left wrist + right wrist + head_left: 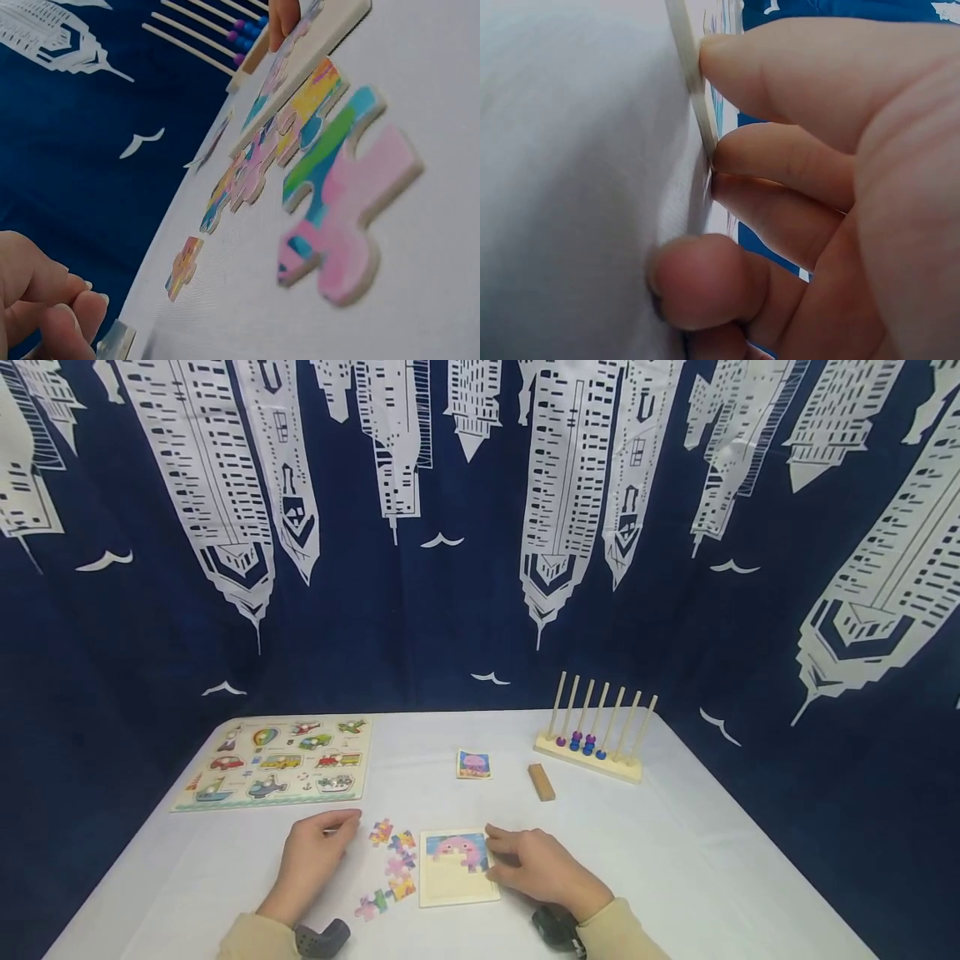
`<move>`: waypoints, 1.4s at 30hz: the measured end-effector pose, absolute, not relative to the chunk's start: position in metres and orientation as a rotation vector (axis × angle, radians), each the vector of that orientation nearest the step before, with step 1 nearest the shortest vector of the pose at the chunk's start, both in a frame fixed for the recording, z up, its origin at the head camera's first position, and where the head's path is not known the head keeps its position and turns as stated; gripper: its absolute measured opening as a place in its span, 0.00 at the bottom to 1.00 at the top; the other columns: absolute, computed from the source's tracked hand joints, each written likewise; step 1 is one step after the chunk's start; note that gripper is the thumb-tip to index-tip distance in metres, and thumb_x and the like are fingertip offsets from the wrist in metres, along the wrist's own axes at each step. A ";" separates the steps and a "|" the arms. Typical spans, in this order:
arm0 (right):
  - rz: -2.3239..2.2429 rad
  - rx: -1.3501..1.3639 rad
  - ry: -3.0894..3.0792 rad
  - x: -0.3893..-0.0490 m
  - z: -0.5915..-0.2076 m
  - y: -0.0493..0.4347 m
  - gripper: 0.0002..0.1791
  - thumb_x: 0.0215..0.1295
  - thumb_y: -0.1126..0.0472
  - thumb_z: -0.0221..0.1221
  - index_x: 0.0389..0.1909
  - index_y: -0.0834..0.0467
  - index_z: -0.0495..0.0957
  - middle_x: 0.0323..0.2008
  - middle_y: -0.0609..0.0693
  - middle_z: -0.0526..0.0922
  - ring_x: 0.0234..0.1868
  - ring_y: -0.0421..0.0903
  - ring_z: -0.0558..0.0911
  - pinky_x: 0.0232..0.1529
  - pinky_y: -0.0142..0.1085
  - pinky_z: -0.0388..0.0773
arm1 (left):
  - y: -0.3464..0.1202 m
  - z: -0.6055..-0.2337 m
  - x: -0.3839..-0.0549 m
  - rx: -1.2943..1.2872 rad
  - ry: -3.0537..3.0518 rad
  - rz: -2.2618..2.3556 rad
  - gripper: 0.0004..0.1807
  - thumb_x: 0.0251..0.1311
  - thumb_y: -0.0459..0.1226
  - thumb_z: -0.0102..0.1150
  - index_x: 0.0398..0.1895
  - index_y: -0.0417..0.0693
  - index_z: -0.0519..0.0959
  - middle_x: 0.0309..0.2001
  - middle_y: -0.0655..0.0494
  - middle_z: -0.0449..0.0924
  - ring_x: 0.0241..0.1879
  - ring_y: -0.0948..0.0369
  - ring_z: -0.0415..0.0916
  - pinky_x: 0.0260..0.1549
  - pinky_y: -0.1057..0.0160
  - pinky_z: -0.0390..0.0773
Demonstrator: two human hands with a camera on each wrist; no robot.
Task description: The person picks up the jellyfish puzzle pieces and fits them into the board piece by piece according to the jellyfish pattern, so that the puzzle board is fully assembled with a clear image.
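Note:
A square wooden puzzle board lies on the table with a pink figure on blue filled in along its top and right. The fingertips of my right hand touch its right edge; in the right wrist view the thumb and fingers rest against the board's edge. My left hand hovers left of the loose puzzle pieces, fingers loosely bent, thumb near the index finger, nothing seen between them. Close up in the left wrist view are a pink piece and the left hand.
A small picture card and a wooden block lie behind the board. At the back right stands a bead rack with upright pegs. A vehicle peg puzzle lies at the back left. A dark blue curtain hangs behind the table.

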State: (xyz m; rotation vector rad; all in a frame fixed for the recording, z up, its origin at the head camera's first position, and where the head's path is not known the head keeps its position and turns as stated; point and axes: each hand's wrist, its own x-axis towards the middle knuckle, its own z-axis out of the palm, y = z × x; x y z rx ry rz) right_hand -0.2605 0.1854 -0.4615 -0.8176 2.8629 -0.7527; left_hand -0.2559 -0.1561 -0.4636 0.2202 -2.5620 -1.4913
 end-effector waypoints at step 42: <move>-0.762 -0.822 2.870 -0.260 -0.461 0.185 0.25 0.65 0.52 0.67 0.60 0.57 0.83 0.67 0.50 0.78 0.68 0.58 0.77 0.65 0.55 0.74 | -0.154 -0.473 -0.257 0.058 -2.720 -1.238 0.13 0.64 0.40 0.66 0.50 0.48 0.87 0.46 0.51 0.90 0.54 0.46 0.83 0.55 0.42 0.78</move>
